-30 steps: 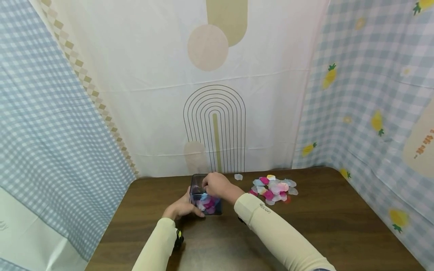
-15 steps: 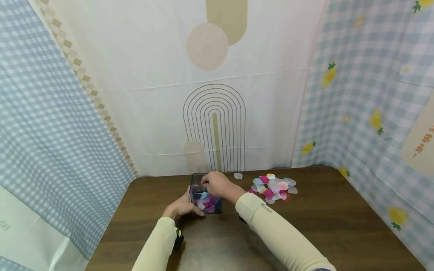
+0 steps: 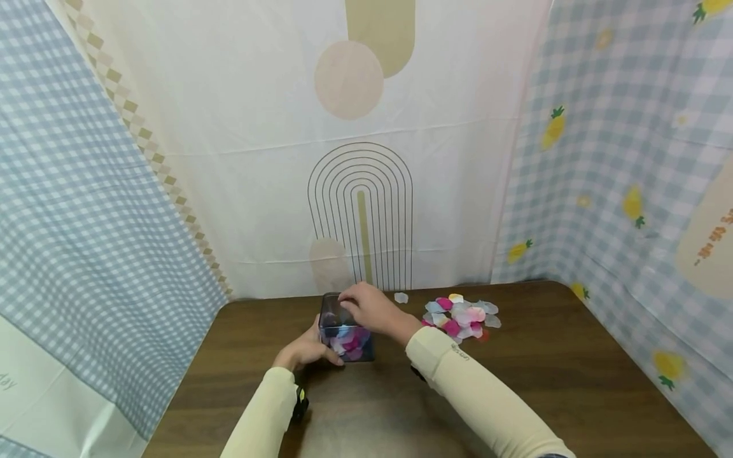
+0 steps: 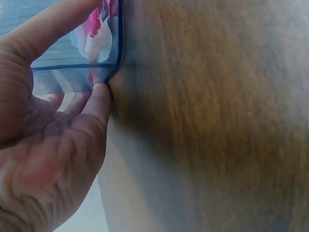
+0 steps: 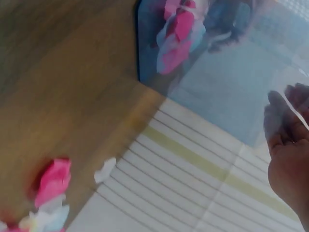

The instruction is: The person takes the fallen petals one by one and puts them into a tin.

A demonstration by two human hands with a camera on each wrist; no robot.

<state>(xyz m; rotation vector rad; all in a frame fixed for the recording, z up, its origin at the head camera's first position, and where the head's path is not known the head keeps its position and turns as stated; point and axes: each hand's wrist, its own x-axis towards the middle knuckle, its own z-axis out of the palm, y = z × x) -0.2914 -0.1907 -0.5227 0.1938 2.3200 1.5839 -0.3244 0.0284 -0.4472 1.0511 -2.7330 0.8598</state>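
Note:
A clear box [image 3: 335, 332] with a dark tint stands on the table, holding pink, white and blue artificial petals [image 3: 349, 343] in its lower part. My left hand [image 3: 306, 350] grips it at the left side, thumb along the front and other fingers behind. In the left wrist view, the left hand's thumb [image 4: 53, 24] lies across the box wall. My right hand [image 3: 375, 310] is over the top opening, thumb and forefinger apart. The right wrist view shows the right hand [image 5: 289, 130] partly through the clear wall, fingers loosely bent, with nothing seen between them.
A loose pile of pink, white and pale blue petals [image 3: 462, 318] lies on the wooden table [image 3: 550, 375], right of the box. One white petal [image 3: 401, 298] sits alone near the back edge. A printed cloth [image 3: 263, 191] hangs behind the table.
My right hand has risen slightly out of the box, and its thumb and forefinger have parted. The left hand and the box have stayed in place.

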